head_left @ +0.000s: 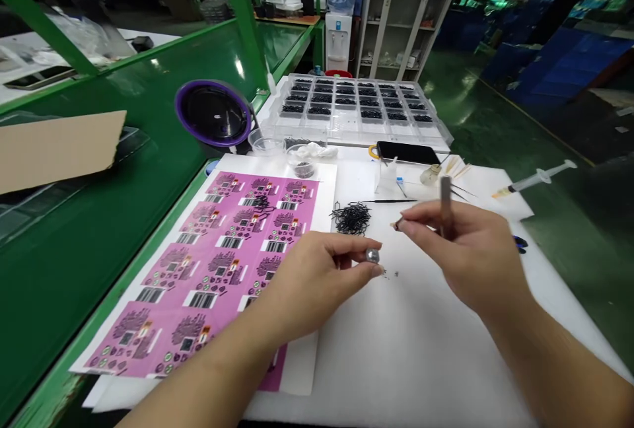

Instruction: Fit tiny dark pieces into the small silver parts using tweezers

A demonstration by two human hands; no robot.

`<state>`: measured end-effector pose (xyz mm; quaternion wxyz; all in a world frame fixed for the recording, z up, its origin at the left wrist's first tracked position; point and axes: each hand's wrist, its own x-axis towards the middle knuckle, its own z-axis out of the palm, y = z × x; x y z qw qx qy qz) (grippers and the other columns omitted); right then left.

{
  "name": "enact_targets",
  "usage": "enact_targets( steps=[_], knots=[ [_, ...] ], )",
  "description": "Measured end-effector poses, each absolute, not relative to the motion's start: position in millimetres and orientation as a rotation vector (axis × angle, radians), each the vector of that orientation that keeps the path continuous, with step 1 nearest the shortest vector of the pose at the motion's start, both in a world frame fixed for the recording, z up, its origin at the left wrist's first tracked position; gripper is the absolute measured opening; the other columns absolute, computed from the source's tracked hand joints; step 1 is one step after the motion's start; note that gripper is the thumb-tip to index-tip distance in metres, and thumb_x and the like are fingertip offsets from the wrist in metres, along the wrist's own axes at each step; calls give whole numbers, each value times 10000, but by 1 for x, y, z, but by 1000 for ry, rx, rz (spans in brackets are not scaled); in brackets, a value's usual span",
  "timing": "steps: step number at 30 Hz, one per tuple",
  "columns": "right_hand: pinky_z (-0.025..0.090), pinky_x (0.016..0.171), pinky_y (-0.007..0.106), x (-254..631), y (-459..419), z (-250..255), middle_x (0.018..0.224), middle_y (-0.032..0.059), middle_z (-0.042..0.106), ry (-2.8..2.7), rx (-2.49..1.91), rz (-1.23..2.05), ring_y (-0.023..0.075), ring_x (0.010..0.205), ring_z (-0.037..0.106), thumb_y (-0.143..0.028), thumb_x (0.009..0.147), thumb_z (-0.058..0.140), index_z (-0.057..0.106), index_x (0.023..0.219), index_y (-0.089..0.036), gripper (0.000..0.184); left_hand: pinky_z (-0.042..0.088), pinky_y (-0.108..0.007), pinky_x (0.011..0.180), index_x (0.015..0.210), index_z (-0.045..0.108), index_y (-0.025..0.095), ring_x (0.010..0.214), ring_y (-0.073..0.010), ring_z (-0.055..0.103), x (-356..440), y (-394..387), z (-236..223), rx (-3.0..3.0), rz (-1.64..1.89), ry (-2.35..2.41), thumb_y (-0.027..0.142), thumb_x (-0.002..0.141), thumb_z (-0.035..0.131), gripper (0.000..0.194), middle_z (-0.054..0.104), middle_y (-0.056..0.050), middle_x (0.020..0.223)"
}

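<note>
Silvery piece (372,255) sits pinched between left fingers (365,274); right fingers (419,235) pinch a dark bit (397,224); black pieces (351,218) lie heaped nearby.

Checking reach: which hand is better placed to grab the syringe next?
Probably the right hand: it's nearer the syringe, while the left hand is over by the pink sheet. Both hold something, though.

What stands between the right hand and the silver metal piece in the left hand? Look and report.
Nothing visible: only an open gap over the white tabletop separates the right hand from the silver metal piece in the left hand. The pile of black wire pieces lies beyond the left hand, off that line.
</note>
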<state>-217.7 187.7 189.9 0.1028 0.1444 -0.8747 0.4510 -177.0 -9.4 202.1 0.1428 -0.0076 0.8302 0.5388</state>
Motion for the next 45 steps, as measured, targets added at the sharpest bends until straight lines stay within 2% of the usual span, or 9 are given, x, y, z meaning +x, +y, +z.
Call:
enact_targets(
  steps=[2, 6, 11, 17, 22, 28, 34, 45],
  knots=[
    [462, 500, 240, -204, 184, 195, 787, -48, 746, -2487, 560, 1410, 150, 686, 681, -240, 812, 721, 736, 868, -305, 87, 365, -231, 591, 1011, 780, 256, 629, -104, 441, -177, -10, 202, 55, 1586, 2329, 368, 812, 693, 245, 576, 43, 660],
    [508, 536, 220, -190, 178, 198, 851, -82, 754, -2400, 738, 1367, 113, 687, 678, -153, 825, 701, 716, 889, -331, 190, 333, -234, 576, 955, 784, 264, 638, -100, 415, -177, -9, 199, 151, 1653, 2279, 308, 858, 640, 179, 521, 51, 651],
    [552, 593, 235, -192, 176, 193, 916, -74, 765, -2416, 722, 1301, 139, 805, 717, -137, 826, 701, 724, 923, -332, 219, 322, -230, 565, 883, 760, 229, 623, -91, 392, -175, -8, 197, 160, 1671, 2280, 307, 864, 634, 150, 500, 57, 642],
    [575, 633, 270, -192, 177, 192, 897, -48, 767, -2410, 729, 1276, 155, 772, 719, -143, 828, 704, 732, 911, -310, 188, 321, -211, 555, 824, 741, 216, 621, -82, 398, -175, -9, 199, 154, 1677, 2293, 297, 854, 636, 137, 521, 63, 651],
    [581, 674, 264, -190, 177, 193, 904, -50, 767, -2412, 750, 1269, 147, 781, 718, -119, 816, 706, 735, 935, -302, 220, 349, -204, 565, 841, 746, 203, 635, -88, 436, -177, -9, 203, 153, 1629, 2264, 297, 843, 632, 148, 558, 50, 675],
    [553, 719, 217, -189, 177, 191, 922, -86, 761, -2413, 730, 1261, 101, 806, 707, -108, 816, 706, 735, 940, -313, 241, 335, -204, 530, 872, 756, 276, 604, -80, 426, -176, -9, 194, 160, 1643, 2335, 340, 849, 641, 134, 547, 74, 653],
    [541, 701, 203, -189, 177, 192, 929, -102, 757, -2424, 746, 1246, 79, 785, 694, -111, 820, 704, 732, 938, -316, 238, 330, -188, 510, 1002, 774, 331, 584, -64, 435, -175, -9, 195, 146, 1663, 2314, 305, 844, 651, 202, 555, 87, 640],
    [536, 757, 197, -189, 178, 192, 951, -102, 753, -2434, 763, 1228, 72, 813, 688, -109, 826, 702, 730, 957, -313, 244, 309, -176, 485, 1006, 774, 354, 549, -49, 410, -175, -8, 195, 161, 1661, 2346, 282, 839, 651, 219, 519, 97, 599]
  ],
)
